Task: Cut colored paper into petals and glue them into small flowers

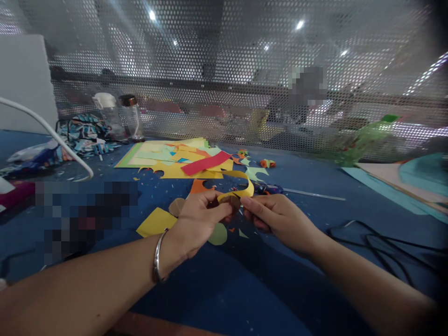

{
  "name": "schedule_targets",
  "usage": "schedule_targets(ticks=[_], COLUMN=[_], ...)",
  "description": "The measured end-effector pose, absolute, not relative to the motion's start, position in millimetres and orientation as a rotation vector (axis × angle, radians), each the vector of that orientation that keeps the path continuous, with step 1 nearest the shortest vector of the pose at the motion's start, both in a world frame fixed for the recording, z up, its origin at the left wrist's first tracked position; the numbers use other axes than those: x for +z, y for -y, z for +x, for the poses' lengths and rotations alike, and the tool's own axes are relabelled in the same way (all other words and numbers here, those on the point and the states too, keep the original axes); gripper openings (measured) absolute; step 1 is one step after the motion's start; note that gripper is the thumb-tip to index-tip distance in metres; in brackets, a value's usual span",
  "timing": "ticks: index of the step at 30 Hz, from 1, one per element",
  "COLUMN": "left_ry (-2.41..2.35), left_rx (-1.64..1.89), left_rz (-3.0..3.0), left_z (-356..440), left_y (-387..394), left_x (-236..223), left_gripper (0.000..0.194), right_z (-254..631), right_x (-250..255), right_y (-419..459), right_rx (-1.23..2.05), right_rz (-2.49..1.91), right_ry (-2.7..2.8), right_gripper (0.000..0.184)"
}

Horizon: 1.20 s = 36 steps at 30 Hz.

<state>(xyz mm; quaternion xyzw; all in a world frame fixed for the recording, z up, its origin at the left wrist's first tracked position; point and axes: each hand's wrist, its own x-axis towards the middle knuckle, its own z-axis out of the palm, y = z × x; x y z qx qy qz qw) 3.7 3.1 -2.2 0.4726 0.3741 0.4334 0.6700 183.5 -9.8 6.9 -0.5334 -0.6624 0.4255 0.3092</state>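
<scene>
A curled yellow paper strip [248, 185] loops up between my two hands. My left hand [201, 212], with a silver bangle on its wrist, is closed, pinching the strip's lower end between thumb and fingers. Under that thumb shows a small brown piece [235, 202]. My right hand [269, 212] is closed in a pinch right beside it; a thin dark tip shows at its fingertips, too small to name. Beneath the hands lie a green paper disc [218, 234] and small scraps. A brown disc [177, 206] and a yellow paper square [156, 222] lie left of my left hand.
Paper sheets and offcuts [140, 156] with a red strip [206, 163] lie behind. A blue glue gun [268, 188] with a clear stick [315, 193] is beyond my right hand. Bottles [133, 119], a black cable [371, 240] and perforated panel [210, 60] surround the blue table.
</scene>
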Motion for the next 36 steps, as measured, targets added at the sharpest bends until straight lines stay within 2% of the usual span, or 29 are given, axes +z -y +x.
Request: schedule_targets(ticks=[20,29,36], left_ry=[-0.816,-0.845,-0.818], left_rx=[0.994,0.968,0.903], left_rz=[1.109,1.118,1.053], left_z=[3.3,2.4,3.4], left_y=[-3.3,-1.4,-1.8], left_x=[2.3,5.6,7.2], left_gripper=[0.005,0.01,0.005], right_z=[188.5,190.1,190.7], right_x=[9.5,12.8,11.8], right_y=[9.6,9.7,9.3], right_rx=[1.057,0.993,0.986], right_rz=[-1.373,-1.375,-1.393], right_ry=[1.838,1.914,1.918], right_gripper=[0.053,0.051,0.048])
